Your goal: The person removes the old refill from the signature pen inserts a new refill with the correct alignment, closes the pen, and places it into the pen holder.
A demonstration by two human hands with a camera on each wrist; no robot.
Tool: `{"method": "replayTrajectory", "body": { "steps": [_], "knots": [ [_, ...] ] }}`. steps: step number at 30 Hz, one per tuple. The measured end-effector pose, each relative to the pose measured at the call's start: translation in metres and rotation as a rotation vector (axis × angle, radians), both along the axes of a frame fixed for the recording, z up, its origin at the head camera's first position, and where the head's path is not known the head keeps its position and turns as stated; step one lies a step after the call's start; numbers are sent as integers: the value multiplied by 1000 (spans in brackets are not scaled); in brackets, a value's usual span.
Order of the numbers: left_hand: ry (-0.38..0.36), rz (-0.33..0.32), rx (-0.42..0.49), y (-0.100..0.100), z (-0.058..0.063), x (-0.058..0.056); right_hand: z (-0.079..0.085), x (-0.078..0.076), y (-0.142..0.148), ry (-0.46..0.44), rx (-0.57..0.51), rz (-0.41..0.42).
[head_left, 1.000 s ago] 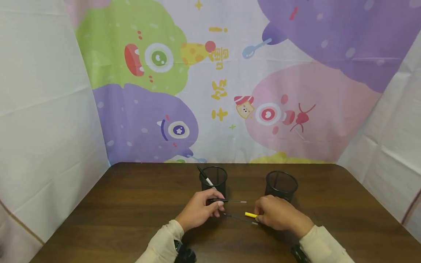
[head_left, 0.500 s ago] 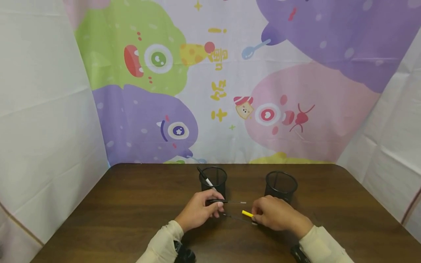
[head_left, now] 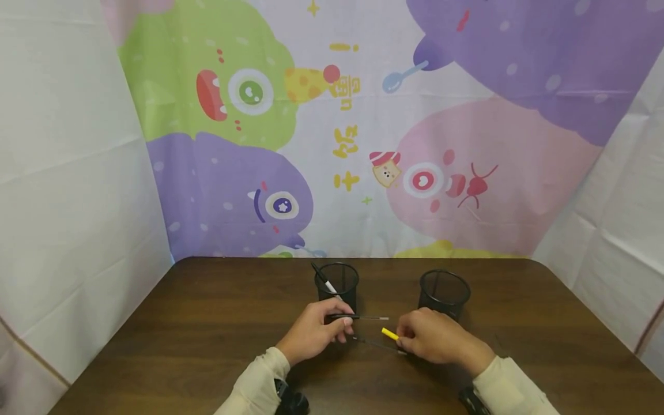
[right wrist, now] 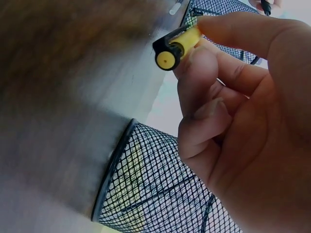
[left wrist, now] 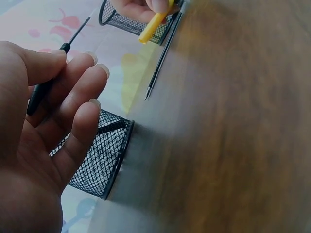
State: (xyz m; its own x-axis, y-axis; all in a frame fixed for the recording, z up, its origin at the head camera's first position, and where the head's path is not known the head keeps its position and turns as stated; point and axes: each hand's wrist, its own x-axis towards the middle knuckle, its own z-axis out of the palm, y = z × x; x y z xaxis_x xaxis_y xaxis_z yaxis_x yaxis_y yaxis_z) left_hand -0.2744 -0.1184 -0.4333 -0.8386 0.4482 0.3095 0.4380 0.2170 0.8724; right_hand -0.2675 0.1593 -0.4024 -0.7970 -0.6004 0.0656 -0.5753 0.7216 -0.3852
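In front of the left mesh cup [head_left: 351,297] and off to its right, a yellow tube [head_left: 389,334] is held above the worktop [head_left: 233,317], with a black clip [right wrist: 165,41] round one end. The right hand [head_left: 436,335] grips it between thumb and fingers; the plain end points back toward the cup. Directly in front of the cup, the left hand [head_left: 313,331] pinches a black pen piece [left wrist: 41,94], from which a thin rod [head_left: 372,318] sticks out rightward of the cup. The other fingers of that hand are loosely bent. Lower than both hands, a loose refill [left wrist: 163,58] lies on the worktop, in front of the cup and to its right. In the cup itself, a black-and-white pen [head_left: 325,281] leans over the rim to the left. Well to the right of the cup stands a second mesh cup [head_left: 438,302], just beyond the right hand. Behind the cup hangs a backdrop [head_left: 353,115] printed with cartoon monsters. Nearest the viewer, on the cup's near side, are cream sleeves [head_left: 254,383].
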Motion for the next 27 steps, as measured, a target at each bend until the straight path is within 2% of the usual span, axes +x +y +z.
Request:
{"method": "replayTrajectory", "body": {
  "steps": [13,18,27],
  "knots": [
    [-4,13,1,-1,0,-1,2,0,0,5,-63,-23],
    [-11,15,2,-1,-1,-1,1,0,-1,26,-102,-26],
    [-15,19,0,-2,0,0,-2,-1,0,74,-110,-43]
  ]
}}
